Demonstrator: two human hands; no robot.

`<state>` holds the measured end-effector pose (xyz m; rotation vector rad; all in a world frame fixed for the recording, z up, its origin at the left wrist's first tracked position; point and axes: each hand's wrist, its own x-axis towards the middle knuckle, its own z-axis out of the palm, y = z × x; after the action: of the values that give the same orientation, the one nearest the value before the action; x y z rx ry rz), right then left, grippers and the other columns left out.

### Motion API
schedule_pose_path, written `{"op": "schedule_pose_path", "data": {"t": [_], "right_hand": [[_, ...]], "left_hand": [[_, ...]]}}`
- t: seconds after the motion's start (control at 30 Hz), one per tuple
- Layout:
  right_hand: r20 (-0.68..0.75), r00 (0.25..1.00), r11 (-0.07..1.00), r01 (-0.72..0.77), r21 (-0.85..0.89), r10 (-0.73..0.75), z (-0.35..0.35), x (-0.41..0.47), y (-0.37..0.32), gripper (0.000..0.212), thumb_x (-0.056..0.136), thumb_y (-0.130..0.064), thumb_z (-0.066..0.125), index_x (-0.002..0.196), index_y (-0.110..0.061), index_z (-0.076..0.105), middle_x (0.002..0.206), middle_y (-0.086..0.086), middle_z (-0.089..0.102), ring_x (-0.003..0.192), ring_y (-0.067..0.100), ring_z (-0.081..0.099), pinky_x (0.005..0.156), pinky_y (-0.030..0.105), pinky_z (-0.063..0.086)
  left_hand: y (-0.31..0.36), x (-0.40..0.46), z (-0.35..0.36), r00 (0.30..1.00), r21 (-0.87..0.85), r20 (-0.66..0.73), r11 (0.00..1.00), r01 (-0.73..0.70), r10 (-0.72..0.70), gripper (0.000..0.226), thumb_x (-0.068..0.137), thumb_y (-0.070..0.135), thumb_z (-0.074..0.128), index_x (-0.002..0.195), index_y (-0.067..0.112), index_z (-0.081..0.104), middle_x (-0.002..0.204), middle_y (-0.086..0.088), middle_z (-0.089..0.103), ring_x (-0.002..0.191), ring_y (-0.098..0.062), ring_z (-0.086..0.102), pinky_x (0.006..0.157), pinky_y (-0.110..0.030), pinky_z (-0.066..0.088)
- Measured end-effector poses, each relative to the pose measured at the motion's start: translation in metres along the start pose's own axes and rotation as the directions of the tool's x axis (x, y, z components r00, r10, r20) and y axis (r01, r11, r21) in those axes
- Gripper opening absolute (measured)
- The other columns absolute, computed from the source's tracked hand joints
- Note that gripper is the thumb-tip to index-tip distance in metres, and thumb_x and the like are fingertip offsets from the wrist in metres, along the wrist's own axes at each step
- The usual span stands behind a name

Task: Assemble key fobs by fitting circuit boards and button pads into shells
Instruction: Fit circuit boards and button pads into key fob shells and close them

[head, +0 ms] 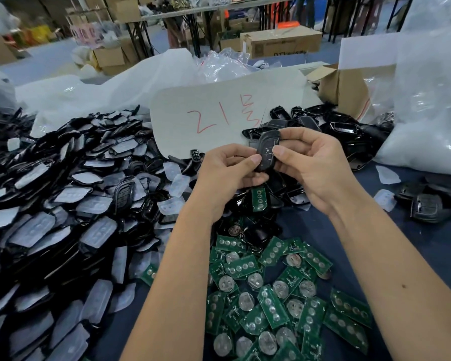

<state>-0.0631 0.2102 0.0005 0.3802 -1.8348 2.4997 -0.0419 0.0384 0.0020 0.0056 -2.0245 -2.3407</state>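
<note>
One black key fob shell (267,149) was held above the table, between both hands, at the centre of the head view. Its long axis was seen to run from about 1 o'clock, upper end, to 7 o'clock, lower end.

Left hand (229,173): placed at 8 o'clock from the shell; fingers curled, thumb tip laid against the shell's left edge, the lower end cradled in the curled fingers.

Right hand (310,162): placed at 4 o'clock from the shell; thumb pressed on the shell's face, index finger hooked over the upper end, so that the shell was pinched.

Whether a board or pad was already seated inside could not be told.

Green circuit boards (271,295): heaped at 6 o'clock, below the forearms, judged equally near to either hand.

Translucent button pads on black shells (63,217): piled at 8 to 9 o'clock, judged nearer the left hand.

Open black shells (323,121): lay at 1 o'clock, just behind the right hand.

Card marked in red (219,118): lay at 12 o'clock.
</note>
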Motion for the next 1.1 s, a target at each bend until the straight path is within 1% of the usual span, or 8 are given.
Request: {"op": "schedule_pose_path", "data": {"t": [0.13, 0.23, 0.33, 0.53, 0.73, 0.87, 0.97, 1.1], "right_hand": [[-0.027, 0.999, 0.998, 0.027, -0.062, -0.029, 0.001, -0.001, -0.002, 0.019, 0.091, 0.006, 0.071, 0.100, -0.011, 0.072, 0.086, 0.006, 0.081, 0.078, 0.017, 0.077, 0.072, 0.028, 0.061], [-0.025, 0.999, 0.998, 0.024, -0.055, -0.025, 0.002, -0.002, -0.004, 0.019, 0.090, 0.005, 0.072, 0.098, -0.012, 0.075, 0.087, 0.006, 0.081, 0.078, 0.017, 0.076, 0.073, 0.027, 0.062], [-0.026, 1.000, 1.000, -0.016, 0.004, 0.016, 0.002, -0.002, -0.005, 0.020, 0.089, 0.006, 0.072, 0.094, -0.013, 0.077, 0.089, 0.007, 0.081, 0.079, 0.016, 0.077, 0.072, 0.026, 0.061], [-0.034, 0.996, 0.991, -0.081, 0.104, 0.085, 0.004, -0.002, -0.001, 0.023, 0.089, 0.011, 0.068, 0.104, -0.006, 0.072, 0.095, 0.013, 0.079, 0.089, 0.024, 0.076, 0.079, 0.034, 0.063], [-0.049, 0.993, 0.978, -0.097, 0.185, 0.107, 0.004, -0.002, 0.001, 0.028, 0.088, 0.011, 0.066, 0.112, -0.003, 0.069, 0.097, 0.016, 0.077, 0.086, 0.024, 0.075, 0.082, 0.034, 0.064], [-0.061, 0.992, 0.972, -0.094, 0.214, 0.109, 0.004, -0.002, 0.003, 0.030, 0.081, 0.004, 0.072, 0.110, -0.003, 0.070, 0.095, 0.016, 0.077, 0.083, 0.022, 0.075, 0.075, 0.029, 0.062], [-0.074, 0.991, 0.968, -0.093, 0.231, 0.113, 0.004, -0.001, 0.004, 0.025, 0.085, 0.006, 0.071, 0.108, -0.003, 0.070, 0.093, 0.015, 0.078, 0.081, 0.021, 0.075, 0.072, 0.026, 0.061], [-0.103, 0.989, 0.962, -0.073, 0.262, 0.103, 0.008, 0.000, 0.007, 0.021, 0.083, 0.004, 0.074, 0.102, -0.003, 0.070, 0.087, 0.012, 0.079, 0.075, 0.017, 0.076, 0.068, 0.024, 0.060]], "left_hand": [[0.001, 0.000, -0.001, 0.998, 0.099, -0.017, 0.993, -0.057, 0.059, 0.008, 0.092, 0.001, 0.072, 0.095, 0.008, 0.075, 0.082, -0.010, 0.075, 0.080, -0.022, 0.075, 0.077, -0.034, 0.063], [0.004, 0.000, 0.002, 0.995, 0.085, -0.031, 0.992, -0.088, 0.091, 0.012, 0.091, 0.003, 0.073, 0.090, 0.014, 0.077, 0.082, -0.011, 0.077, 0.081, -0.022, 0.076, 0.073, -0.033, 0.062], [0.003, 0.001, 0.003, 0.997, 0.064, -0.034, 0.996, -0.067, 0.070, 0.009, 0.092, 0.004, 0.073, 0.090, 0.012, 0.077, 0.080, -0.010, 0.076, 0.078, -0.021, 0.075, 0.071, -0.030, 0.061], [-0.001, 0.000, 0.001, 0.999, 0.018, -0.023, 1.000, -0.025, 0.025, 0.004, 0.094, 0.004, 0.072, 0.095, 0.006, 0.075, 0.081, -0.009, 0.076, 0.078, -0.019, 0.074, 0.072, -0.030, 0.061], [-0.004, 0.000, 0.004, 1.000, -0.021, 0.016, 0.999, -0.026, 0.026, 0.007, 0.095, 0.003, 0.069, 0.099, 0.006, 0.075, 0.092, -0.017, 0.075, 0.087, -0.023, 0.074, 0.081, -0.032, 0.061], [-0.003, 0.000, 0.005, 0.999, -0.034, 0.034, 0.999, -0.017, 0.018, 0.008, 0.097, 0.002, 0.066, 0.096, 0.006, 0.072, 0.089, -0.015, 0.073, 0.085, -0.022, 0.073, 0.081, -0.034, 0.062], [-0.001, 0.001, 0.005, 0.999, -0.038, 0.046, 0.999, -0.001, 0.003, 0.006, 0.098, 0.003, 0.064, 0.096, 0.005, 0.070, 0.094, -0.020, 0.069, 0.089, -0.026, 0.071, 0.085, -0.039, 0.062], [0.003, 0.001, 0.007, 0.999, -0.041, 0.019, 0.999, -0.033, 0.033, 0.010, 0.099, 0.003, 0.063, 0.092, 0.006, 0.069, 0.088, -0.012, 0.071, 0.083, -0.020, 0.070, 0.077, -0.035, 0.061]]}}
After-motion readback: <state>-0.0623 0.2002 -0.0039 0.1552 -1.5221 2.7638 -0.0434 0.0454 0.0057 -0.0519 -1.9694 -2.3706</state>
